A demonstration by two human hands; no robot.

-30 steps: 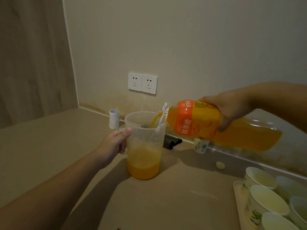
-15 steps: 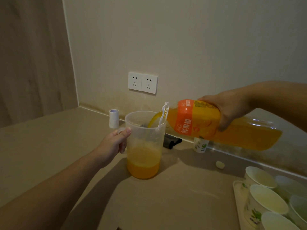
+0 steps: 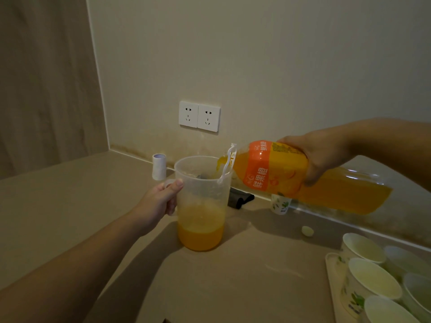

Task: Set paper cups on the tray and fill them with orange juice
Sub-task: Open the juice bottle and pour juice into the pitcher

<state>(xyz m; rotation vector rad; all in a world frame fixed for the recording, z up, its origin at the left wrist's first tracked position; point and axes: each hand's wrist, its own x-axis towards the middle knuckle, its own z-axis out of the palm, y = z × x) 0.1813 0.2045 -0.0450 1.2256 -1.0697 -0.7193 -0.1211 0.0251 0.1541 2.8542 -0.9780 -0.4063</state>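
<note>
A person's left hand (image 3: 161, 199) grips the handle of a clear plastic pitcher (image 3: 201, 203) standing on the beige counter (image 3: 70, 206), the thumb pressed against the pitcher's wall near the rim. Orange juice fills roughly the bottom quarter of the pitcher. The right hand (image 3: 319, 159) wraps around the body of a large orange juice bottle (image 3: 298, 178), tipped almost level with its neck over the pitcher's rim, and juice runs into the pitcher. About half the bottle's juice looks to remain. Its cap (image 3: 307, 230) lies loose on the counter, near a single paper cup (image 3: 281, 202) standing by the wall. At far right, several paper cups (image 3: 370, 278) stand together on the tray (image 3: 332, 283), all empty as far as can be seen. By this evidence the cups are largely set out, while filling them has not begun.
</note>
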